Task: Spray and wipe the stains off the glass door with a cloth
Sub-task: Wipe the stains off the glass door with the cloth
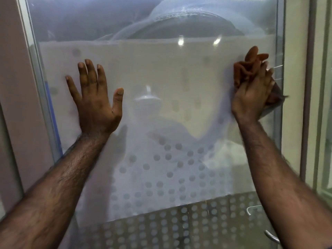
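The glass door (161, 72) fills the view, with a frosted band and a pattern of frosted dots lower down. Curved wet smears streak its upper part. My left hand (97, 101) lies flat on the glass at the left, fingers spread, holding nothing. My right hand (251, 97) presses a bunched orange-brown cloth (246, 69) against the glass near the door's right edge. No spray bottle is in view.
A metal frame (41, 87) borders the door on the left and another frame (280, 51) on the right. A curved metal handle (271, 236) shows at the lower right. A pale wall (294, 69) stands beyond the right frame.
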The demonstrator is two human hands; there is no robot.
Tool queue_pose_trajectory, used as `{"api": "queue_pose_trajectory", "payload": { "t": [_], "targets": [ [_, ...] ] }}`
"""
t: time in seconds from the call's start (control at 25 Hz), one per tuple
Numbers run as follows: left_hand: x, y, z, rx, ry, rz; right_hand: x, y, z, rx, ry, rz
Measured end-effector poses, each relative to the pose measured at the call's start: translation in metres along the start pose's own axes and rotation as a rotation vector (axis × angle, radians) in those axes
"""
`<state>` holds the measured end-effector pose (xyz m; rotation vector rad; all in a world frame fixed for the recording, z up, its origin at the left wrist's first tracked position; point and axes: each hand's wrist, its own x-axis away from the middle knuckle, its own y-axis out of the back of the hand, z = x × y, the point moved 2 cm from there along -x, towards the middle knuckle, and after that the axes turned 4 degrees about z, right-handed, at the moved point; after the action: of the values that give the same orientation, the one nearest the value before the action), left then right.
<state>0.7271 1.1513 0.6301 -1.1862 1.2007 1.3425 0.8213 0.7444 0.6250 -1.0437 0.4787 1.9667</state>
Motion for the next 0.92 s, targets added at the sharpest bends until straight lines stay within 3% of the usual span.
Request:
{"api": "queue_pose_trajectory", "payload": {
  "t": [0.12, 0.36, 0.56, 0.68, 0.92],
  "targets": [
    [0.0, -0.001, -0.002, -0.01, 0.006, 0.002, 0.028, -0.008, 0.013, -0.001, 0.035, 0.015],
    [0.002, 0.0, -0.001, -0.037, 0.01, -0.003, 0.174, -0.047, 0.085, 0.056, 0.62, 0.228],
    [0.014, 0.002, -0.004, -0.001, 0.005, -0.044, 0.223, -0.047, 0.065, 0.082, 0.85, 0.314],
    [0.045, -0.002, -0.011, 0.018, -0.065, -0.013, 0.193, -0.034, 0.018, 0.099, 0.767, 0.267],
    [0.1, -0.011, -0.02, 0.028, -0.15, 0.047, 0.134, 0.004, -0.098, -0.06, 0.117, 0.16]
  ]
}}
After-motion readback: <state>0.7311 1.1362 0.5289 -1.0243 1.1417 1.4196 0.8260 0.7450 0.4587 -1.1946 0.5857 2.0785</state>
